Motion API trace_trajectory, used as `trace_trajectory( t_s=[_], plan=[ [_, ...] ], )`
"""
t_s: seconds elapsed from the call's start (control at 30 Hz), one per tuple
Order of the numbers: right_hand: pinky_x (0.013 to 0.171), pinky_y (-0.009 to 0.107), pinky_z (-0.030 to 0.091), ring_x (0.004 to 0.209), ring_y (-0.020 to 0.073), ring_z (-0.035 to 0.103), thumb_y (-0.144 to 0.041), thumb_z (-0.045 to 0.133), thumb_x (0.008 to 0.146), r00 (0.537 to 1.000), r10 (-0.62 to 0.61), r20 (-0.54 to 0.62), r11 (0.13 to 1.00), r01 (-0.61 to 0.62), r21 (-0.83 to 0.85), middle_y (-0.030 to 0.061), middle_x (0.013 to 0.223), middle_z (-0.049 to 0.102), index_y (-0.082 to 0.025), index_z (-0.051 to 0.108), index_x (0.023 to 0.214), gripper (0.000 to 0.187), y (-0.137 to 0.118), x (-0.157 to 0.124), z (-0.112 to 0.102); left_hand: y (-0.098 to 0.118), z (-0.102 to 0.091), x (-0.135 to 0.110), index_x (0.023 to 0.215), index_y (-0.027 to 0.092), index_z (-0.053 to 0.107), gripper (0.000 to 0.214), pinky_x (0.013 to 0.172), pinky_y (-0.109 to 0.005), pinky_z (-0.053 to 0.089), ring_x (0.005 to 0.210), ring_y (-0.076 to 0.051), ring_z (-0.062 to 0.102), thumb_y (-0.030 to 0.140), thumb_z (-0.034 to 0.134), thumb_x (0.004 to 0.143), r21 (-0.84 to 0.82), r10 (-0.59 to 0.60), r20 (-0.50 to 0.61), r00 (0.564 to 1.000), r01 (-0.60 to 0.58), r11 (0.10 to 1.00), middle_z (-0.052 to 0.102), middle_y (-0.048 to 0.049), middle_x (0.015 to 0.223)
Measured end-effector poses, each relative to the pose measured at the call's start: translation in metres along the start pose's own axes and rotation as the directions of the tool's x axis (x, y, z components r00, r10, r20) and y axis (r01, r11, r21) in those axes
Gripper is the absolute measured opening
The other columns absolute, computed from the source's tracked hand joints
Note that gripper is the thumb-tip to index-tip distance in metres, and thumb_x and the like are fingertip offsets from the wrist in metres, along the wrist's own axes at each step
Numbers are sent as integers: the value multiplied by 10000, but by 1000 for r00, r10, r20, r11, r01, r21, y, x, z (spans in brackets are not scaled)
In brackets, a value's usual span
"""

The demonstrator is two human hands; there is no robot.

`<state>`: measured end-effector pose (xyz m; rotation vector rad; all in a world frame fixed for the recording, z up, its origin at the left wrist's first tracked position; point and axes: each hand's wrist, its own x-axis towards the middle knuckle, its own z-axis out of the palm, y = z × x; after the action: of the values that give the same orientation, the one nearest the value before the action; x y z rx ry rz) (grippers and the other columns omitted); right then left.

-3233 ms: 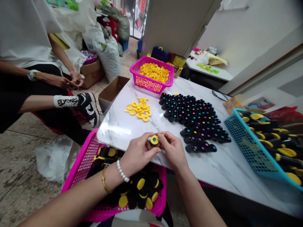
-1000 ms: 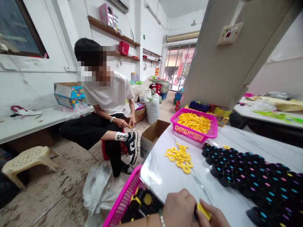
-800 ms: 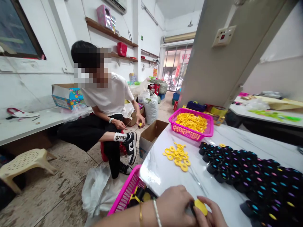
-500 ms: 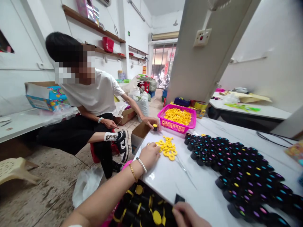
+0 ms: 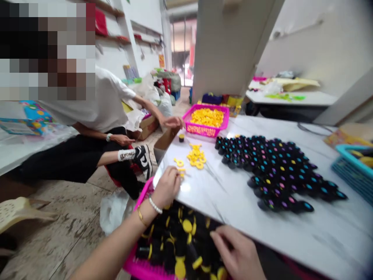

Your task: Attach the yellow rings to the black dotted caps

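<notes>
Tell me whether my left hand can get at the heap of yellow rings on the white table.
Probably yes: your left hand is close to the heap of yellow rings, and nothing tall stands between them. The other person's hand is farther back, beyond the heap.

The table (image 5: 201, 198) lies before me, and below its near edge sits the lower basket (image 5: 144, 192), capped tubes (image 5: 187, 225) heaped inside. My left hand (image 5: 169, 182) is at the table's left edge, a single ring (image 5: 182, 172) by its fingertips; my right hand (image 5: 237, 249) is over the lower basket's right side. Past my left hand lies a ring pile (image 5: 196, 156), with the far basket (image 5: 202, 130) behind it and tube rows (image 5: 268, 167) to its right. A co-worker's hand (image 5: 173, 122) is left of the far basket.
</notes>
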<state>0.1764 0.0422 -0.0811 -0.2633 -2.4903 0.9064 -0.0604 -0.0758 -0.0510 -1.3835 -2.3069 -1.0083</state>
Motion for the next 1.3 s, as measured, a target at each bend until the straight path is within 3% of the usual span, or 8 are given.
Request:
trace_trajectory(
  t_s=[0.23, 0.47, 0.6, 0.73, 0.87, 0.97, 1.07, 1.3],
  plan=[
    [977, 501, 415, 1207, 321, 434, -324, 619, 817, 988, -72, 139, 995, 80, -59, 162, 1314, 482, -172, 517, 1245, 466, -4, -26, 30, 3, -2, 5, 876, 174, 518, 113, 852, -316, 441, 908, -169, 523, 161, 409, 901, -64, -88, -41, 995, 85, 994, 537, -55, 916],
    [948, 438, 456, 1118, 285, 529, -268, 572, 847, 999, -35, 2, 997, 35, 64, 130, 1188, 592, -188, 598, 1124, 289, -14, 5, 48, 61, -15, -3, 899, 181, 558, 94, 769, -283, 445, 835, -152, 547, 233, 480, 898, -414, -158, -63, 985, 119, 902, 561, -31, 872],
    [768, 323, 522, 836, 197, 639, -295, 460, 922, 985, 107, -133, 889, -35, 457, 77, 974, 655, -216, 580, 1106, 233, -20, 8, 32, 86, -3, -7, 927, 182, 529, 165, 615, -235, 429, 630, -109, 515, 340, 485, 909, -758, -355, 331, 874, 470, 452, 549, 14, 703],
    [645, 287, 533, 747, 173, 645, -424, 526, 899, 874, 420, -244, 644, -98, 759, 92, 1035, 633, -235, 455, 1223, 382, -24, -2, 7, 120, 18, -14, 857, 155, 531, 257, 551, -219, 420, 547, -88, 507, 410, 513, 881, -706, -204, 682, 702, 705, 67, 567, 11, 672],
    [567, 249, 500, 620, 144, 592, -376, 601, 862, 754, 601, -265, 600, -206, 773, 30, 782, 639, -193, 581, 994, 227, -14, -3, -32, 154, 38, -5, 832, 154, 586, 270, 522, -216, 404, 524, -91, 504, 406, 503, 881, -641, 38, 727, 685, 659, 394, 571, 7, 655],
    [562, 257, 492, 586, 137, 564, -358, 618, 845, 670, 646, -366, 668, -265, 695, 18, 756, 632, -186, 612, 918, 186, 1, -9, -61, 166, 55, 16, 890, 174, 614, 205, 604, -236, 431, 625, -107, 540, 360, 528, 872, -623, 110, 518, 848, 286, 728, 601, -19, 808],
    [709, 280, 502, 775, 171, 593, -345, 636, 831, 597, 614, -516, 774, -328, 542, 40, 869, 623, -188, 640, 867, 161, 15, -21, -82, 168, 81, 37, 973, 175, 575, 258, 712, -277, 454, 733, -138, 563, 371, 619, 812, -459, 131, 326, 936, 36, 888, 587, -44, 944],
    [514, 241, 487, 581, 131, 576, -397, 466, 928, 681, 635, -366, 755, -447, 479, 20, 798, 600, -213, 561, 1070, 251, 20, -30, -85, 176, 120, 51, 957, 185, 548, 329, 722, -287, 462, 851, -194, 583, 419, 666, 759, -194, 117, 373, 920, -46, 980, 586, -34, 924]
  ],
)
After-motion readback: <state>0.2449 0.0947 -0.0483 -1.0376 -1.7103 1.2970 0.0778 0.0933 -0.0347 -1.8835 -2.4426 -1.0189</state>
